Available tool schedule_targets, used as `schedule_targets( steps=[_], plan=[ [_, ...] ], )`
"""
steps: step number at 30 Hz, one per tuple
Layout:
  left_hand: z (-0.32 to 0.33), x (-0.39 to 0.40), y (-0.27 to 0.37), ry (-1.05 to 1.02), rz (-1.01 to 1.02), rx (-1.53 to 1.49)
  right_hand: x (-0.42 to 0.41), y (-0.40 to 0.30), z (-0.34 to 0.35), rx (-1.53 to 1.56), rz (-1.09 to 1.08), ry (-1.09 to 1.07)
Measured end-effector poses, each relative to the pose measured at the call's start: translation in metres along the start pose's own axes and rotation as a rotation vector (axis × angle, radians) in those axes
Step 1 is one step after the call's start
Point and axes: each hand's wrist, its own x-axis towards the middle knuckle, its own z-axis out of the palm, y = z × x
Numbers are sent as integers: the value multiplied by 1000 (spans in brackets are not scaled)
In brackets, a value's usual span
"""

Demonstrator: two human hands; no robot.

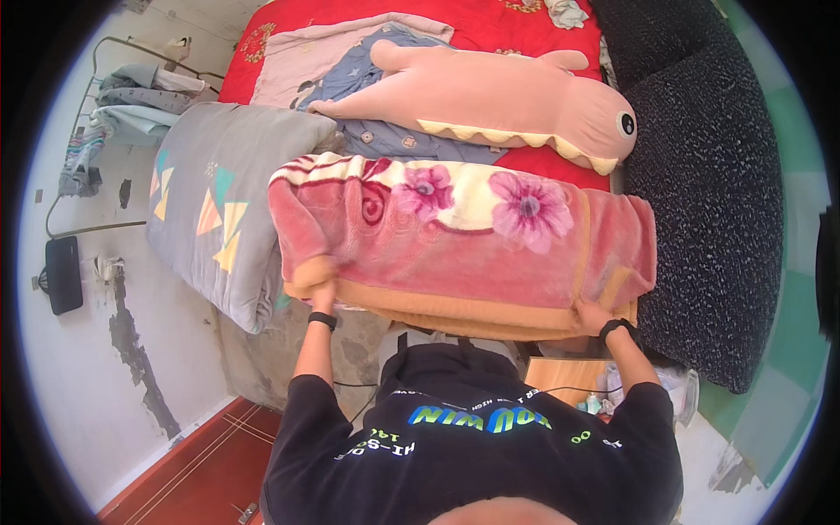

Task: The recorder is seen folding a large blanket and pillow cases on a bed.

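A folded pink fleece blanket [453,256] with purple flowers and a tan border lies across the near side of the bed. At its left near corner, my left hand [324,296] grips the tan edging, which partly covers the fingers. My right hand [592,317] holds the right part of the near edge, its thumb on top and its other fingers mostly hidden. Directly beyond the blanket lies a pink plush dinosaur [485,95] on its side. A thick grey folded quilt [210,170] with coloured triangles touches the blanket's left end.
Red bedding [308,29] and a blue patterned cover [357,72] lie under the plush toy. A dark speckled padded panel [709,216] borders the right side. Clothes [138,98] hang on a wall rack at left. Near my right arm stands a wooden-topped cabinet [558,374].
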Motion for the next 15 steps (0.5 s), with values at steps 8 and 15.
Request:
schedule_targets(
  steps=[8,15],
  plan=[
    [99,-130,-117,119,-1087,-627,90,-32,-114,-2,-22,376],
    [241,-113,-84,-95,-809,-1513,265,58,-142,-61,99,320]
  ],
)
